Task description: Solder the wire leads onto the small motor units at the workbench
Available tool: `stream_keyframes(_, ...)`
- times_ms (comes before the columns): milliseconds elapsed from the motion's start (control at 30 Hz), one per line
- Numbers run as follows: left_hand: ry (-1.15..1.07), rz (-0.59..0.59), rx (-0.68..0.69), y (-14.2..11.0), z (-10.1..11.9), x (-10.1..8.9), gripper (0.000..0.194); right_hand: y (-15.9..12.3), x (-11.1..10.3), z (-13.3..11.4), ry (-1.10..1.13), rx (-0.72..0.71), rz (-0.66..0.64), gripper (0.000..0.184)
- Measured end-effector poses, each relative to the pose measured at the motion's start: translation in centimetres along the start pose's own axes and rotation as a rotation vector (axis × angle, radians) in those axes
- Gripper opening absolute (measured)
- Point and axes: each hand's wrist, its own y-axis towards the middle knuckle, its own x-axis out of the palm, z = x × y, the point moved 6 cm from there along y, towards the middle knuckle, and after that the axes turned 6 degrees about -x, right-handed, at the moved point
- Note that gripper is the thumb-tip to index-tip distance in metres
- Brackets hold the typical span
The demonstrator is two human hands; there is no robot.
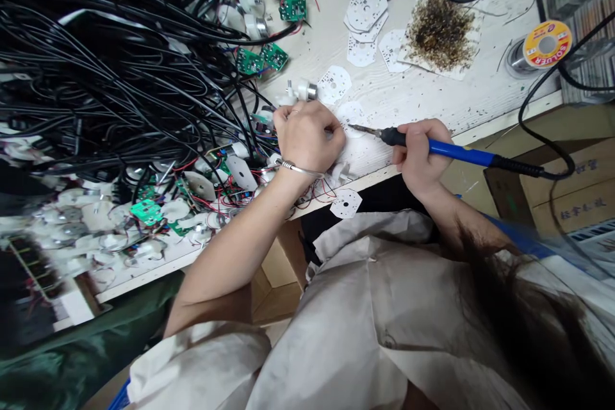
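Soldering iron is being gripped by the right hand, fingers closed round the blue handle, tip being held over a white perforated disc board lying on the workbench near its front edge. Left hand is being kept curled just beside that board, fingers together; whether anything is being clamped cannot be told, fingers hiding it. Small motor is being left just past the knuckles. Black cable bundle and green PCBs are being kept heaped to the left; more white disc boards and solder wire spool are being kept further back.
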Motion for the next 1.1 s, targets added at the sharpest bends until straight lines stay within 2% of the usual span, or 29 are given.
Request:
stream_keyframes(600, 0.021, 0.018, 0.025, 0.03, 0.04, 0.04, 0.015, 0.52, 1.05, -0.86, 0.072, 0.002, -0.129, 0.043)
stream_keyframes(800, 0.008, 0.047, 0.049, 0.08, -0.03, -0.02, 0.013, 0.4, 0.78, -0.59, 0.056, 0.034, -0.09, 0.046)
stream_keyframes(1000, 0.028, -0.02, 0.0, 0.18, 0.28, -0.16, 0.016, 0.64, 1.06, -0.95, 0.045, 0.012, -0.121, 0.049)
stream_keyframes(1100, 0.038, -0.024, -0.001, 0.2, 0.37, -0.22, 0.017, 0.51, 0.85, -0.93, 0.052, 0.015, -0.066, 0.051)
